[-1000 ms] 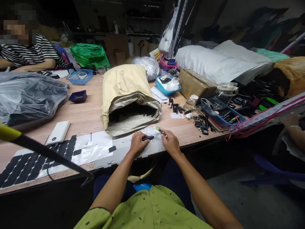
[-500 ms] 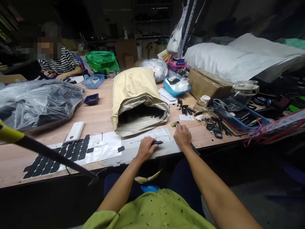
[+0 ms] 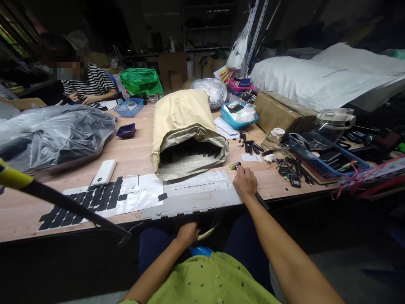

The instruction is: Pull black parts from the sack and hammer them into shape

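Note:
My right hand rests on the table near its front edge. Its fingers are closed around the dark handle of a small hammer; the yellow-and-dark head sticks out past the fingers, and the handle end shows by the wrist. My left hand is below the table edge, over my lap, beside a pale cloth-like strip. Its fingertips are in shadow, so whatever they hold is hidden. A grey plate lies flat along the edge. Behind it, a cream sack lies with its mouth towards me, dark pieces inside.
Several black pieces lie beside a glass jar. Keys and a blue tray are at right. A white power bank stands near a black-patterned sheet. A dark pole crosses the left side. Another person sits far left.
My left hand has dropped from above the grey plate to below the table edge. The black pen-like piece it held is out of sight. My right hand stays on the hammer.

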Motion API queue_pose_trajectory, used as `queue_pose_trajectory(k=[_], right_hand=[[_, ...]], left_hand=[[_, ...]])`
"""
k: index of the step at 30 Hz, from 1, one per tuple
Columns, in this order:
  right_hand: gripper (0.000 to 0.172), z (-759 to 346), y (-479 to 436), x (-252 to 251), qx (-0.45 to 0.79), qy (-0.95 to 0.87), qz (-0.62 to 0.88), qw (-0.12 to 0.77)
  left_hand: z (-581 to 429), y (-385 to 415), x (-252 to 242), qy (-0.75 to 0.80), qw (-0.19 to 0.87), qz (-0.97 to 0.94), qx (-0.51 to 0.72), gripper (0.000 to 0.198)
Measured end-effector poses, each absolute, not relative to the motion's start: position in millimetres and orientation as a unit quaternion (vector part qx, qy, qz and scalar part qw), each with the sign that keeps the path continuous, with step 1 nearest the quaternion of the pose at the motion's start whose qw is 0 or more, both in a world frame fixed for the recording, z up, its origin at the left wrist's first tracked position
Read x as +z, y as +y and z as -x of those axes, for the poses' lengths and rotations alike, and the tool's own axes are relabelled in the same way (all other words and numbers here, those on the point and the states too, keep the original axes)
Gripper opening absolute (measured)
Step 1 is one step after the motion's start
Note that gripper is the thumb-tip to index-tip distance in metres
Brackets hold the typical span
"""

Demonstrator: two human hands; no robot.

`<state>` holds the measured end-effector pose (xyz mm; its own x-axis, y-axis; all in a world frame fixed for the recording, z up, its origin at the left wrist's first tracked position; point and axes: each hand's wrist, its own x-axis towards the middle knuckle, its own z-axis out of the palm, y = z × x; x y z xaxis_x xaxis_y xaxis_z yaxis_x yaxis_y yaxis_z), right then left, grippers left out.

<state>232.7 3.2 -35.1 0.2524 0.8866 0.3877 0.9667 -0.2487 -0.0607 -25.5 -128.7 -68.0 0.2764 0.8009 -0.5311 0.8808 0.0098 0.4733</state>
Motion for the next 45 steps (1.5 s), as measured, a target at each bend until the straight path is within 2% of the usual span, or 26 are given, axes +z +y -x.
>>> queue_pose_trajectory(k=[3,6,9,11,14,17,20,27,31,35,38,41,45], right_hand=[[0.032,-232.1,1.8,-34.9,-0.136,-0.597,0.777,0.148],[0.032,-232.3,0.4,-35.7,-0.135,-0.601,0.772,0.156],[0.032,-232.6,-0.4,-36.3,-0.131,-0.601,0.772,0.159],[0.032,-232.1,-0.6,-36.2,-0.130,-0.601,0.772,0.159],[0.032,-230.5,-0.7,-35.6,-0.133,-0.604,0.770,0.159],[0.032,-228.7,-0.8,-34.9,-0.135,-0.601,0.773,0.156],[0.032,-227.7,-1.3,-33.7,-0.132,-0.599,0.775,0.154],[0.032,-226.7,-1.5,-29.2,-0.108,-0.599,0.780,0.144],[0.033,-225.9,-0.1,-29.3,-0.107,-0.600,0.779,0.148],[0.032,-226.0,1.1,-30.3,-0.110,-0.601,0.778,0.148],[0.033,-226.1,1.8,-29.7,-0.106,-0.598,0.781,0.146],[0.035,-225.3,2.0,-28.8,-0.102,-0.597,0.782,0.146],[0.034,-223.5,1.4,-29.2,-0.101,-0.596,0.782,0.151]], left_hand=[[12.8,-123.8,-41.9,0.472,0.408,-0.781,0.005,0.028],[2.4,-91.4,-10.9,0.390,0.434,-0.802,0.128,0.019],[8.6,-27.1,16.3,0.505,0.348,-0.749,0.251,0.027],[22.1,19.5,28.2,0.616,0.245,-0.692,0.285,0.032],[42.9,70.3,35.1,0.763,0.130,-0.593,0.221,0.035],[51.5,89.8,33.9,0.816,0.114,-0.552,0.127,0.034],[49.3,90.3,32.4,0.815,0.100,-0.561,0.108,0.036],[55.2,81.7,34.8,0.798,0.108,-0.585,0.096,0.040],[57.2,60.2,27.1,0.730,0.098,-0.646,0.199,0.036],[33.2,22.2,13.0,0.587,0.188,-0.729,0.298,0.032],[10.1,-1.2,3.4,0.505,0.252,-0.780,0.270,0.031],[-2.4,-10.7,-3.3,0.506,0.273,-0.784,0.234,0.029],[-4.3,-10.6,-8.7,0.523,0.275,-0.769,0.245,0.026]])
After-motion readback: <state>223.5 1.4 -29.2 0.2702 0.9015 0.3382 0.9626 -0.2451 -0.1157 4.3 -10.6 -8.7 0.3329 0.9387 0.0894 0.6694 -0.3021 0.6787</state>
